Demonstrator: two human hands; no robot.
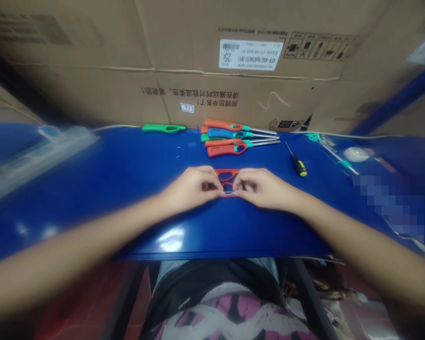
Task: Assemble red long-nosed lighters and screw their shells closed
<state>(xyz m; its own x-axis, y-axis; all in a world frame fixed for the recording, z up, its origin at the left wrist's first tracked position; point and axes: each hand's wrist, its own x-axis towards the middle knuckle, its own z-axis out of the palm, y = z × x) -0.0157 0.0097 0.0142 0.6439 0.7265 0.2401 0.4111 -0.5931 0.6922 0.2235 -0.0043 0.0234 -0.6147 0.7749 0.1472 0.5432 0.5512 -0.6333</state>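
Two red lighter shell halves (227, 171) lie one above the other on the blue table, partly hidden behind my fingers. My left hand (201, 187) is closed in a pinch at their left side. From the right, my right hand (258, 187) pinches too, thumb and forefinger together. Between the fingertips of both hands spans a small thin pale piece (228, 192), over the nearer shell half; its exact kind is too small to tell. Just beyond the hands lies a pile of gas lighters (226, 150), red, orange, blue and green, their metal nozzles pointing right.
A green lighter shell (163, 128) rests at the back by a cardboard box (184, 56). To the right are a black-and-yellow screwdriver (299, 165), loose lighter parts (327, 147) and a white round object (356, 154). A blurred pale power strip (38, 158) lies left.
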